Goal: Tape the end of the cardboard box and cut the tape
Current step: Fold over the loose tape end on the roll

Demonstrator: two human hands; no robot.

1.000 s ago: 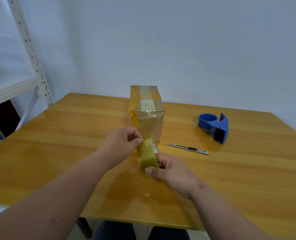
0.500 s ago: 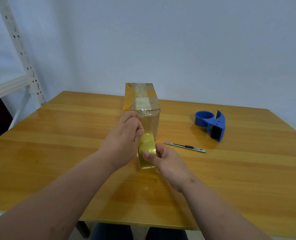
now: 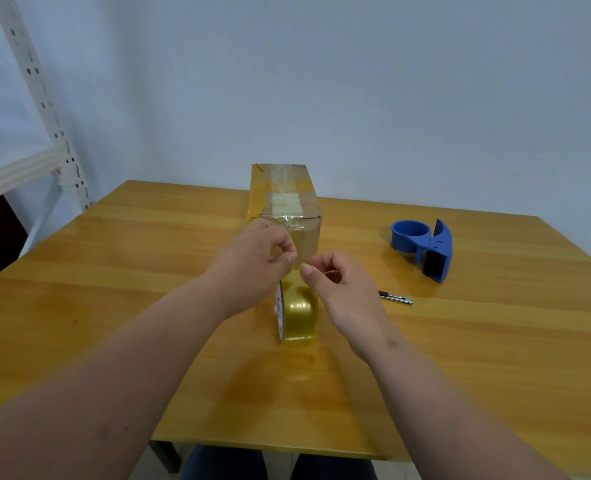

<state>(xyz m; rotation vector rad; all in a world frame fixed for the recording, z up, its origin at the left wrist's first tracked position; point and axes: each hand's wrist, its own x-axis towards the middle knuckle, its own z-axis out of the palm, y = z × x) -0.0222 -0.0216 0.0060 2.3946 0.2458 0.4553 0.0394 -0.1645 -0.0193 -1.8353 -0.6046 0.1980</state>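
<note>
The cardboard box (image 3: 306, 202) stands end-on at the table's middle, its top covered in old tape. In front of its near end, my left hand (image 3: 252, 268) and my right hand (image 3: 346, 292) meet, each pinching the loose tape end (image 3: 298, 268) between thumb and forefinger. Just below them the yellowish tape roll (image 3: 301, 318) stands on its edge on the table, with neither hand around it. A utility knife (image 3: 396, 298) lies to the right of my right hand, partly hidden by it.
A blue tape dispenser (image 3: 424, 245) sits at the right rear of the wooden table (image 3: 114, 289). A white metal shelf rack (image 3: 45, 126) stands past the table's left edge. The wall is close behind the box.
My right hand has let go of the tape roll and come up to pinch the tape end beside my left hand. The roll now rests on the table.
</note>
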